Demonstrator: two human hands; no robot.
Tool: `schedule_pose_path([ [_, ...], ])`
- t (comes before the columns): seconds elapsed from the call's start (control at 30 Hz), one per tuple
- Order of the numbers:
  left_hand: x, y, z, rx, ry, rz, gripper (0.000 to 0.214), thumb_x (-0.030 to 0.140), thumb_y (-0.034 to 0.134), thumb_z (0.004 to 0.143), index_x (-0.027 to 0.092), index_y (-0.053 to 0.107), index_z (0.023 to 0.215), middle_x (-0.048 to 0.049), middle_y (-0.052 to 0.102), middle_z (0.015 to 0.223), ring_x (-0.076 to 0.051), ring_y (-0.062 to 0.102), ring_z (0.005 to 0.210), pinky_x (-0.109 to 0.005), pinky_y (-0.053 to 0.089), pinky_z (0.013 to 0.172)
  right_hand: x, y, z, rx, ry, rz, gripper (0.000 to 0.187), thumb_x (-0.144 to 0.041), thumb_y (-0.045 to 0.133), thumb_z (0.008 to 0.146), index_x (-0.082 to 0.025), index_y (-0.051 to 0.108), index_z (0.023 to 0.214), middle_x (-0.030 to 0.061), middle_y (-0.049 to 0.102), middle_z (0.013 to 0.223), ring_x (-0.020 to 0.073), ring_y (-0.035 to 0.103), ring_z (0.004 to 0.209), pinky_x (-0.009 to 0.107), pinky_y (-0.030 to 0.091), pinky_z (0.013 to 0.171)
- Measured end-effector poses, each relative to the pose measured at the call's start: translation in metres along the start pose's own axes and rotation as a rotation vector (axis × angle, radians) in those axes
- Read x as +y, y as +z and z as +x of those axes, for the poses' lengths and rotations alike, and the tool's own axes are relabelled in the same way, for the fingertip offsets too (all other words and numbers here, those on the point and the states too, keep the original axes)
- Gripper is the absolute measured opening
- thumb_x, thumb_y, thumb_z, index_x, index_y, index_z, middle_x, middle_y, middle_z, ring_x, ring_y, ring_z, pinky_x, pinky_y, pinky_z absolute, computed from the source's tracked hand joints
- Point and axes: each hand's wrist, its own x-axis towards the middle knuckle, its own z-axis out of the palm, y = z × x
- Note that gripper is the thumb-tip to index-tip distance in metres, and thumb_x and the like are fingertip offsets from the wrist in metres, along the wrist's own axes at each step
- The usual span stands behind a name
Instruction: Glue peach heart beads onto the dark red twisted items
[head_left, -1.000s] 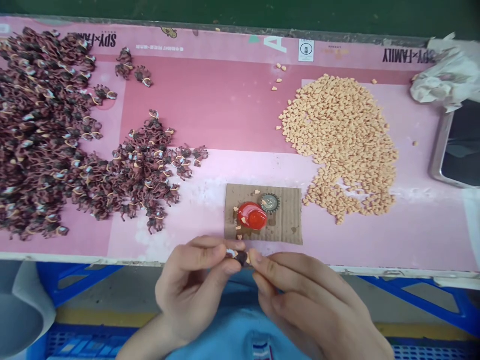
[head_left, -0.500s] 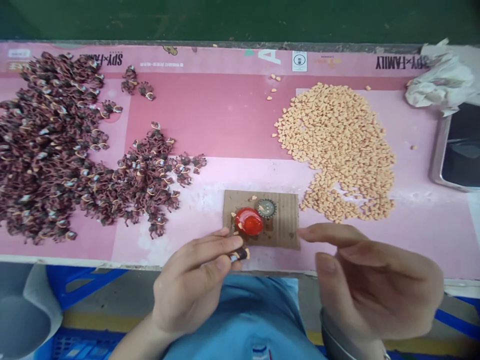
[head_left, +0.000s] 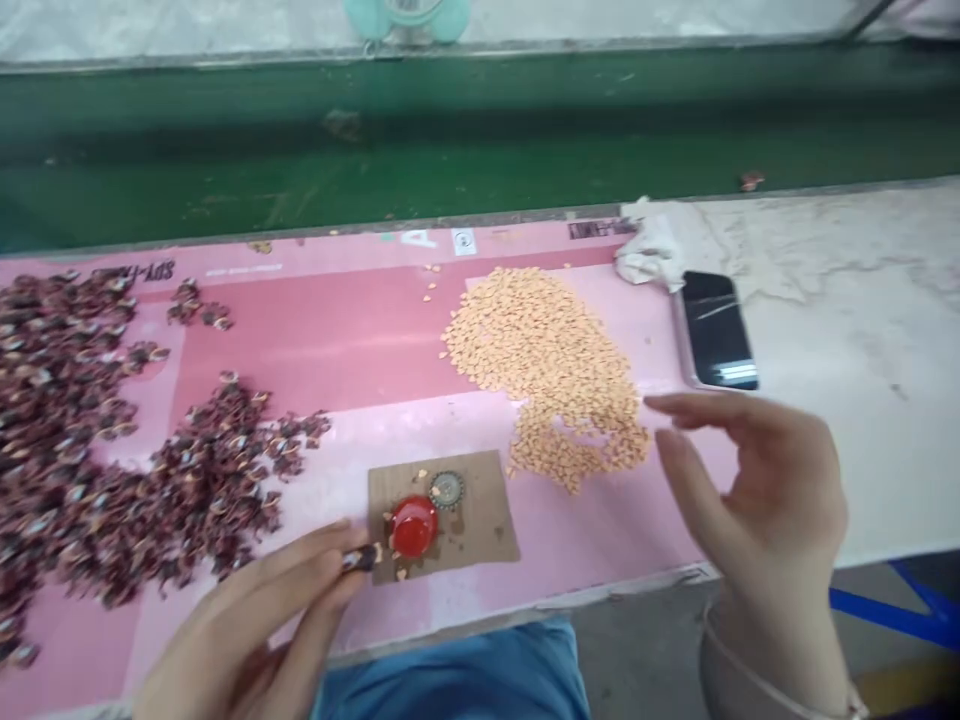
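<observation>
Dark piece [head_left: 361,559] pinched in fingers [head_left: 315,560] of left hand [head_left: 240,630], beside cardboard [head_left: 480,510], right hand [head_left: 757,490] open

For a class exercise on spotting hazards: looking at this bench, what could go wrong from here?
The small dark piece pinched in the left hand is close to the glossy red blob on the cardboard, so it might pick up a smear. The open right hand hovers beside the loose peach-coloured pile, and a brush could scatter it.
</observation>
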Motion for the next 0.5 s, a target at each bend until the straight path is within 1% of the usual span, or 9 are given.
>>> schedule_pose_path([
  [0.07,-0.006,-0.003,0.002,0.017,-0.049,-0.048,0.036,0.004,0.079,0.088,0.025,0.081,0.117,-0.0006,0.086,0.108,-0.017,0.085,0.092,-0.015,0.065,0.097,0.028,-0.010,0.040,0.019,-0.114,-0.273,0.015,-0.034,0.069,0.099,-0.030,0.073,0.114,0.0057,0.079,0.104,0.0239,0.073,0.082,0.041,0.062,0.075],
  [0.1,-0.005,-0.002,0.005,0.038,-0.073,-0.087,0.033,0.005,0.079,0.088,0.024,0.080,0.115,-0.0008,0.087,0.104,-0.017,0.085,0.090,-0.016,0.066,0.095,0.044,-0.011,0.063,-0.060,-0.123,-0.348,0.019,-0.034,0.060,0.104,-0.031,0.071,0.120,0.0067,0.079,0.111,0.0242,0.074,0.088,0.042,0.063,0.080],
  [0.17,0.003,0.005,0.012,0.126,-0.153,-0.164,0.025,0.008,0.077,0.092,0.023,0.077,0.112,-0.0012,0.086,0.099,-0.018,0.085,0.085,-0.018,0.069,0.089,0.078,-0.005,0.108,-0.103,-0.109,-0.402,0.025,-0.038,0.055,0.108,-0.029,0.073,0.123,0.0087,0.078,0.115,0.0282,0.073,0.106,0.048,0.061,0.097],
  [0.2,0.010,0.011,0.016,0.168,-0.189,-0.198,0.022,0.009,0.078,0.093,0.023,0.076,0.110,-0.0013,0.085,0.098,-0.018,0.085,0.083,-0.018,0.070,0.085,0.093,0.001,0.128,-0.113,-0.114,-0.408,0.026,-0.043,0.061,0.106,-0.028,0.074,0.122,0.0089,0.077,0.121,0.0290,0.071,0.113,0.049,0.058,0.103],
  [0.27,0.026,0.024,0.024,0.228,-0.238,-0.254,0.016,0.015,0.080,0.095,0.023,0.075,0.109,-0.0011,0.084,0.098,-0.016,0.084,0.080,-0.017,0.070,0.080,0.117,0.017,0.161,-0.141,-0.123,-0.396,0.029,-0.046,0.062,0.107,-0.025,0.071,0.125,0.0095,0.068,0.138,0.0236,0.068,0.119,0.046,0.059,0.105],
  [0.3,0.032,0.031,0.027,0.249,-0.255,-0.275,0.016,0.019,0.081,0.096,0.023,0.074,0.109,-0.0012,0.084,0.099,-0.015,0.084,0.080,-0.017,0.070,0.079,0.124,0.025,0.173,-0.142,-0.129,-0.376,0.041,-0.046,0.048,0.113,-0.015,0.072,0.124,0.0065,0.069,0.131,0.0288,0.068,0.122,0.046,0.059,0.102],
  [0.37,0.039,0.043,0.031,0.263,-0.273,-0.307,0.015,0.028,0.082,0.096,0.023,0.075,0.108,-0.0030,0.083,0.099,-0.016,0.083,0.085,-0.019,0.069,0.081,0.130,0.035,0.186,-0.065,-0.121,-0.322,0.035,-0.047,0.059,0.108,-0.016,0.075,0.103,0.0076,0.072,0.123,0.0296,0.068,0.122,0.051,0.056,0.106],
  [0.43,0.038,0.048,0.031,0.245,-0.274,-0.324,0.015,0.033,0.082,0.096,0.021,0.077,0.102,-0.0056,0.082,0.096,-0.018,0.083,0.090,-0.022,0.069,0.084,0.123,0.036,0.187,0.063,-0.109,-0.251,0.027,-0.040,0.075,0.096,-0.022,0.067,0.077,0.0104,0.074,0.122,0.0346,0.066,0.128,0.060,0.048,0.116],
  [0.5,0.035,0.049,0.029,0.194,-0.262,-0.339,0.015,0.034,0.083,0.096,0.019,0.079,0.096,-0.0075,0.081,0.093,-0.019,0.082,0.090,-0.024,0.069,0.084,0.103,0.027,0.174,0.168,-0.106,-0.170,0.030,-0.029,0.072,0.093,-0.027,0.055,0.069,0.0091,0.074,0.124,0.0375,0.063,0.134,0.059,0.047,0.117],
])
